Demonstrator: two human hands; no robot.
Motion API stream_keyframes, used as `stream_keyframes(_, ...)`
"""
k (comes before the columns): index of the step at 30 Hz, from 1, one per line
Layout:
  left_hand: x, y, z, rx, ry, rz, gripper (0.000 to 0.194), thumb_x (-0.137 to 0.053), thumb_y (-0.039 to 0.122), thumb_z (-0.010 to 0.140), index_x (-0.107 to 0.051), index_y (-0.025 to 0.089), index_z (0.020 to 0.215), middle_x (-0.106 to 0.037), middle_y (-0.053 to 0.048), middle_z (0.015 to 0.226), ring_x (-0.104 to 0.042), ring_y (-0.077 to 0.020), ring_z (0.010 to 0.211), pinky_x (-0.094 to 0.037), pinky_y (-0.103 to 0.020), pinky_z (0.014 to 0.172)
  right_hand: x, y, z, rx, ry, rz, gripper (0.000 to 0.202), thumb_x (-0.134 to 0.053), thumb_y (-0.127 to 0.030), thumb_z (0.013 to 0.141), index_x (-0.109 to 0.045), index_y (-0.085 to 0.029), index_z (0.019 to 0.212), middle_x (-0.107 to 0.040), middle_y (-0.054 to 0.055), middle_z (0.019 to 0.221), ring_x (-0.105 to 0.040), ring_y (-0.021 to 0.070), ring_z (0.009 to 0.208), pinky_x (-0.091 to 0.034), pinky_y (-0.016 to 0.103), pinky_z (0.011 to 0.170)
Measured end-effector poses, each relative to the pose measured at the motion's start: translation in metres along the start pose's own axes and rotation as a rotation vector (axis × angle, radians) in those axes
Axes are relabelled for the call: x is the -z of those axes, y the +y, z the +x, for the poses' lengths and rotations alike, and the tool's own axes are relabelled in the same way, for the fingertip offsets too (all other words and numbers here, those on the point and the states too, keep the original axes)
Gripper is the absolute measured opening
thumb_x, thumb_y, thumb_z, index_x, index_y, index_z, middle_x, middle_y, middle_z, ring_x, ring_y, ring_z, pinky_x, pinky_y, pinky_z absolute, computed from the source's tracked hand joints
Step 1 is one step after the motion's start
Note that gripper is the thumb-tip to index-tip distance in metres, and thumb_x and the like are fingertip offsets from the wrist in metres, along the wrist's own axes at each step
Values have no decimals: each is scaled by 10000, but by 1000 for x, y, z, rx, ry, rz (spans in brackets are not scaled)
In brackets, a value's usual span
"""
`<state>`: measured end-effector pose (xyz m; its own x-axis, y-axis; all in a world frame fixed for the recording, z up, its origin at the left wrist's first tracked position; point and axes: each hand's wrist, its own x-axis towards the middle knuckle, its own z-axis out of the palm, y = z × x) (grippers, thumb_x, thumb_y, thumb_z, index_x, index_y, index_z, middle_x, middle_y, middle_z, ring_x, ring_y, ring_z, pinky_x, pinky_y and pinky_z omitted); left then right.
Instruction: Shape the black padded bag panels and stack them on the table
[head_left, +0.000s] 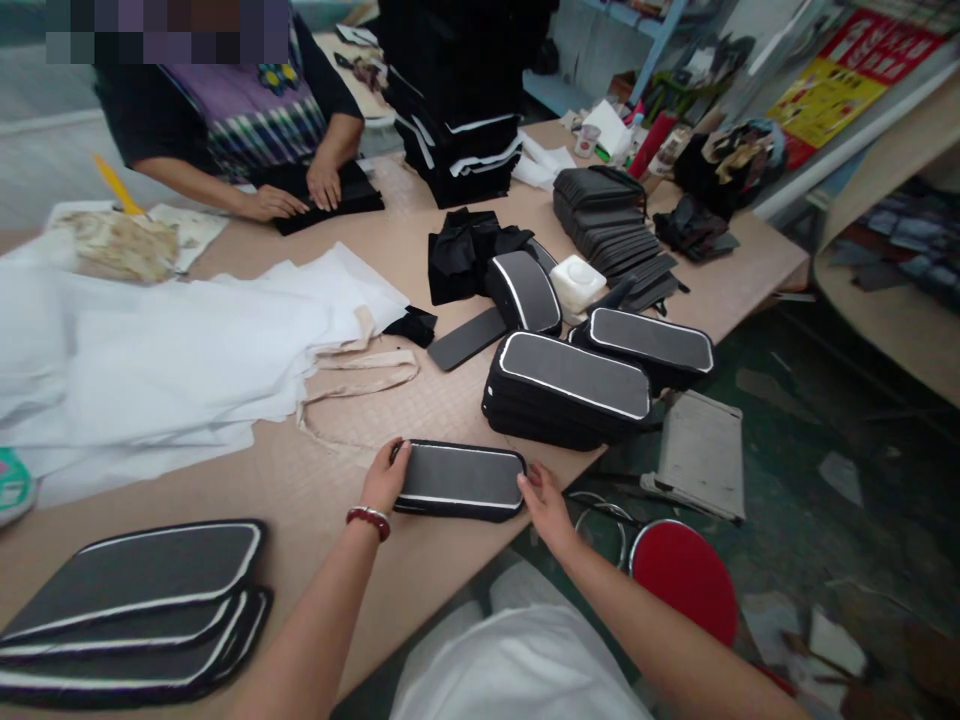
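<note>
- Where the tan bench (315, 500) runs to its near edge at the lower centre of the frame, a black pouch (459, 480) with white piping is lain flat and is held at both ends.
- The left hand (384, 480) is set against the pouch's left end, fingers curled over the corner; the grip is closed on the pouch. A red bracelet (368, 518) is worn on that wrist.
- The right hand (546, 502) is placed at the right end, fingertips pressed on the pouch's edge.
- More finished pouches are stacked just right of centre (570, 385), and flat black panels (135, 610) are piled at the lower left.
- White fabric (150, 350) is spread over the left half of the bench, with a cream strap (360, 375) trailing from it.
- At the upper left, another person's hands (300, 195) are rested on black cloth.
- A red stool (686, 580) and scattered scraps are seen on the dark floor at the lower right.
</note>
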<state>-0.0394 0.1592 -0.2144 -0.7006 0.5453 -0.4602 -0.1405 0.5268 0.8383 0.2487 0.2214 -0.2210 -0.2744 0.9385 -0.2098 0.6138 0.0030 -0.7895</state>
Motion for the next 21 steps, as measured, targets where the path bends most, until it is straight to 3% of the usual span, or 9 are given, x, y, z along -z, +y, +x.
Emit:
stream_keyframes(3, -25, 6, -13, -36, 7, -20, 315, -678, 399, 737, -691, 220, 996, -659, -121, 1187, -528, -303, 1204, -297, -470, 1099, -5, 13, 4, -8, -13, 65, 616, -528, -532, 843, -441, -150, 1319, -560, 164, 1288, -530, 293, 1209, -407, 498, 1044)
stream_keyframes(6, -32, 10, -27, -78, 48, -49, 317, -700, 340, 721, -690, 210, 1010, -664, -123, 1184, -555, -282, 1178, -340, -439, 1082, 14, 20, -2, -36, -90, 113, 639, -520, -550, 839, -438, -131, 1315, -578, 165, 1269, -556, 293, 1182, -437, 477, 1018)
stream_keyframes(7, -27, 10, -33, -100, 70, -55, 317, -700, 324, 721, -689, 206, 1016, -661, -125, 1192, -555, -278, 1181, -345, -431, 1082, 23, 20, -5, -48, -127, 107, 632, -503, -545, 851, -430, -130, 1321, -589, 168, 1247, -578, 294, 1150, -463, 472, 987)
stream_keyframes(9, -3, 10, -50, -149, 118, -62, 299, -689, 293, 730, -689, 214, 1019, -644, -118, 1224, -541, -265, 1204, -335, -412, 1097, 40, 13, -13, 17, -71, -25, 652, -550, -539, 825, -434, -138, 1325, -602, 179, 1194, -590, 326, 1096, -484, 510, 930)
stream_keyframes(12, 61, 0, -91, -243, 259, -34, 220, -626, 282, 778, -680, 243, 988, -629, -98, 1234, -527, -247, 1213, -322, -396, 1109, 41, -15, -31, 284, -68, -167, 565, -595, -483, 810, -495, -187, 1281, -587, 163, 1200, -550, 340, 1117, -438, 545, 961)
stream_keyframes(15, 146, -28, -135, -280, 641, 111, 237, -549, 317, 827, -619, 244, 1042, -581, -104, 1249, -493, -246, 1234, -304, -414, 1115, -7, -63, -56, 400, -268, -92, 460, -519, -411, 877, -469, -236, 1299, -603, 125, 1186, -577, 282, 1081, -487, 478, 912)
stream_keyframes(18, 229, -73, -160, 35, 996, 25, 401, -596, 401, 779, -535, 227, 1135, -500, -133, 1327, -413, -290, 1307, -276, -466, 1122, -100, -124, -70, 492, -530, -24, 433, -480, -407, 904, -461, -238, 1302, -607, 110, 1233, -563, 259, 1147, -460, 471, 981)
stream_keyframes(19, 252, -90, -162, 155, 1039, -66, 444, -598, 439, 767, -517, 222, 1146, -496, -144, 1331, -401, -305, 1318, -265, -487, 1122, -137, -147, -71, 535, -599, -22, 438, -480, -418, 903, -469, -233, 1301, -596, 113, 1266, -541, 264, 1188, -432, 485, 1016)
stream_keyframes(21, 289, -119, -159, 287, 1004, -233, 459, -528, 521, 792, -511, 216, 1135, -544, -163, 1279, -437, -323, 1297, -300, -525, 1092, -211, -192, -69, 578, -702, -12, 451, -474, -431, 901, -490, -211, 1295, -590, 132, 1288, -524, 277, 1219, -403, 506, 1040)
